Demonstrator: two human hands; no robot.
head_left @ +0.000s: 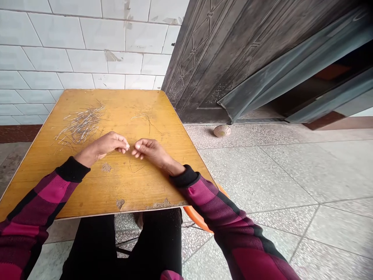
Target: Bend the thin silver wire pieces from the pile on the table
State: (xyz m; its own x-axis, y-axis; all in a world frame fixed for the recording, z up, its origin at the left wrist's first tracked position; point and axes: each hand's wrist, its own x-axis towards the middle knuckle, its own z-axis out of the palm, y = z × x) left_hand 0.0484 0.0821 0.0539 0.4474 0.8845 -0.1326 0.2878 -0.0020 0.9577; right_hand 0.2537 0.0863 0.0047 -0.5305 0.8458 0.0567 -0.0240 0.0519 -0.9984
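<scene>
left hand pinching fine wire | right hand curling just beside, grip too small to tell | silvery wire heap lying beyond left hand | chipped wooden tabletop spreading beneath

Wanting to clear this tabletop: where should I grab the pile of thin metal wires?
Pinch the pile of thin metal wires around its middle, coming from the near side with your left hand, which is closest. The strands lie roughly parallel, running diagonally across the yellow wooden table, so a pinch across them should gather most; the splayed ends would likely slip.
</scene>
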